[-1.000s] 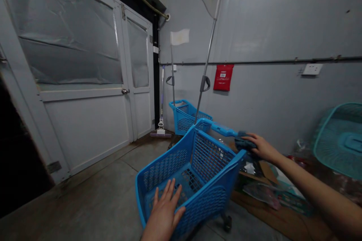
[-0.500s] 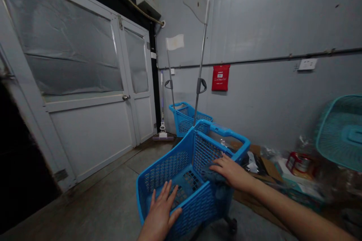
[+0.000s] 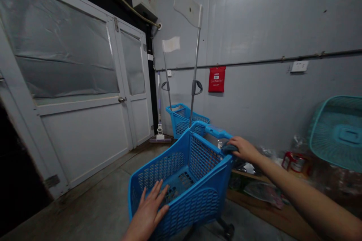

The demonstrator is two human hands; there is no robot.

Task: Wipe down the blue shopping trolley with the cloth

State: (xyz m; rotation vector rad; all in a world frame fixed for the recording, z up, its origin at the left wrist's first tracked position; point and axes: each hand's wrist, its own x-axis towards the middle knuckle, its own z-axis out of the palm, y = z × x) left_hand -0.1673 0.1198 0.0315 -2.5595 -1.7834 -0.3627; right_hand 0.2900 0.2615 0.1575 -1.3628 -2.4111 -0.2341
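Observation:
A blue plastic shopping cart (image 3: 207, 205) with mesh sides and a pole bearing a white flag (image 3: 188, 5) stands in front of me. My right hand (image 3: 240, 148) is closed on a dark grey-blue cloth (image 3: 228, 147), which it presses against the cart's handle near the right corner. My left hand (image 3: 151, 211) lies with fingers spread over the cart's near side, close to the rim. Whether its palm rests on the rim I cannot tell. The basket's grid floor shows past the fingers.
Behind stands a second blue cart (image 3: 181, 122) with a flag, beside a mop (image 3: 160, 135) by the white double door (image 3: 87, 131). At right, a turquoise basket (image 3: 339, 131), a red tin (image 3: 295, 162) and cardboard (image 3: 263, 207) lie along the wall. A red pouch (image 3: 217, 80) hangs there.
My right hand has moved with the cloth from the cart's near side rim up and back to the handle. My left hand stays spread at the near side. The view has shifted slightly right.

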